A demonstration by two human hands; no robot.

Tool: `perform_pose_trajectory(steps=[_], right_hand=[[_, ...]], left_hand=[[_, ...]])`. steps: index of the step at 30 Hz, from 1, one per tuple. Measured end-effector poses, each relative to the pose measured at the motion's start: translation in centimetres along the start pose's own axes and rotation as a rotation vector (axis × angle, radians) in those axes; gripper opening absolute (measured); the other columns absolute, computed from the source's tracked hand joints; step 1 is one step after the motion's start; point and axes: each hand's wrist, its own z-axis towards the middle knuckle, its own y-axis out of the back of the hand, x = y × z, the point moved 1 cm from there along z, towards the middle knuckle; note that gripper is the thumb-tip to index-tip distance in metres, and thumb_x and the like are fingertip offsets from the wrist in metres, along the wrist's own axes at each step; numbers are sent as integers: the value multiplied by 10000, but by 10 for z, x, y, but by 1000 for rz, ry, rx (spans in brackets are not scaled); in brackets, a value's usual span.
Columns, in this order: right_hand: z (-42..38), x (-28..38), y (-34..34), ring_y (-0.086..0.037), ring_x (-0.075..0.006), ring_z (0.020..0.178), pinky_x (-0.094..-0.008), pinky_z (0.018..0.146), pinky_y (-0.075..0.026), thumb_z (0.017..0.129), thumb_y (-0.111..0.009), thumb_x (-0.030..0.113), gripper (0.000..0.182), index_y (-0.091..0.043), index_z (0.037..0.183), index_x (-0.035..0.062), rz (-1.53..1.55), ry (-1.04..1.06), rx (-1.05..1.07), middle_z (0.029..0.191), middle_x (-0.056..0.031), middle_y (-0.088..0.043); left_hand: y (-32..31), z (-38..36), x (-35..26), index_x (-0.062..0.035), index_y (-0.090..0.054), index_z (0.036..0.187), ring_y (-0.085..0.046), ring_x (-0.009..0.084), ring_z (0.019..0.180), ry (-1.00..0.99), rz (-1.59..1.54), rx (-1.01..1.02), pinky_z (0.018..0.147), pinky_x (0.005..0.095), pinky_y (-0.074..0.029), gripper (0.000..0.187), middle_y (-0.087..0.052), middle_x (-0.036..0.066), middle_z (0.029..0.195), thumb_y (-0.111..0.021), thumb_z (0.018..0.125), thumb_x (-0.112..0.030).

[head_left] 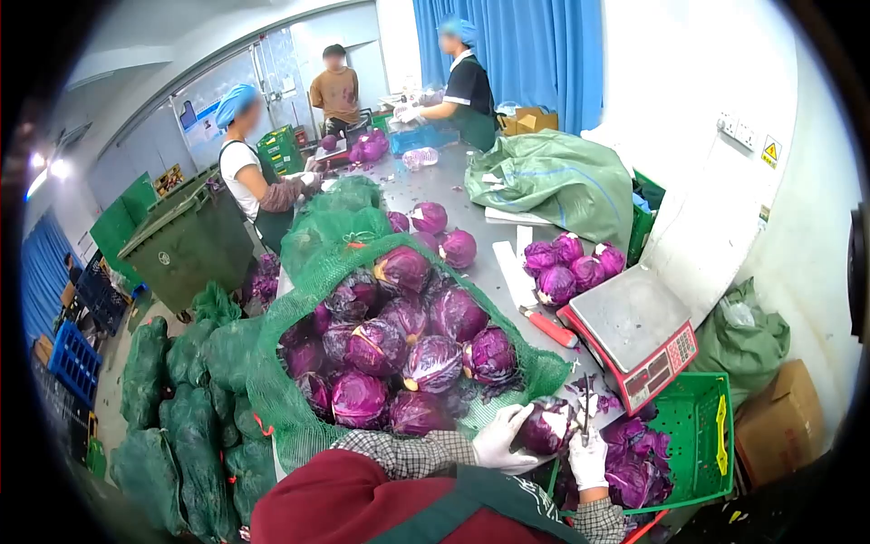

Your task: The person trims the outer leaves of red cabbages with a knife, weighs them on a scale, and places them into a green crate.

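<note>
In the white-gloved fingers of my left hand (503, 442) is a red cabbage (546, 426), gripped from its left side over the table's near edge. My right hand (589, 460), also gloved in white, is closed around a slim, dark knife (587, 399) that points up beside the cabbage. Loose purple leaves (639, 462) fill part of the green crate (702, 417) just beyond my right hand. To the left, an opened green mesh sack (272, 385) holds a heap of whole red cabbages (376, 346).
A red-and-silver scale (634, 317) stands right of a knife with an orange handle (550, 328). Several trimmed cabbages (571, 267) lie behind it, near a large green woven sack (553, 181). Filled mesh sacks (190, 435) are stacked on the floor at left. Three people work or stand farther back.
</note>
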Motion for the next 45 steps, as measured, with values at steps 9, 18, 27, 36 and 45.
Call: perform_pose_trajectory(steps=[9, 18, 27, 36, 45], right_hand=[[-12, 30, 3, -587, -192, 661, -316, 588, -482, 909, -561, 209, 352, -555, 1186, -8, 256, 28, 26, 857, -134, -622], [-21, 48, 5, -562, -376, 1089, -416, 952, -450, 954, -436, 148, 340, -514, 1207, -67, -75, 46, -33, 1134, -273, -584], [-22, -63, -6, -600, -381, 905, -442, 750, -482, 959, -439, 189, 213, -536, 1006, 5, 259, -378, -271, 957, -239, -605], [-41, -95, 81, -544, -185, 1054, -303, 879, -471, 851, -631, 54, 734, -224, 1462, 65, 380, -164, -557, 1325, -158, -467], [-10, 17, 10, -624, -289, 927, -376, 825, -488, 834, -643, 255, 392, -567, 1122, -1, 185, -89, 29, 1067, -181, -600]], left_hand=[[1, 54, -12, 67, -294, 1378, -309, 457, 1287, -20, 42, 210, 1088, 471, -277, 1082, -326, 304, 1371, -795, 593, -485], [-14, 48, -26, 47, -335, 1353, -334, 418, 1274, -19, 201, 152, 1063, 473, -316, 1011, -359, 264, 1361, -785, 605, -462], [0, 13, 7, 33, -319, 1359, -373, 395, 1268, 4, -170, 35, 1071, 443, -311, 1048, -392, 265, 1322, -858, 569, -395], [13, 26, 25, 52, -271, 1391, -380, 368, 1288, 4, -82, 195, 1088, 411, -303, 1078, -364, 268, 1371, -838, 610, -429], [23, 84, 8, 92, -208, 1409, -317, 393, 1326, -115, -53, 698, 1115, 402, -244, 1188, -297, 310, 1416, -853, 560, -431]])
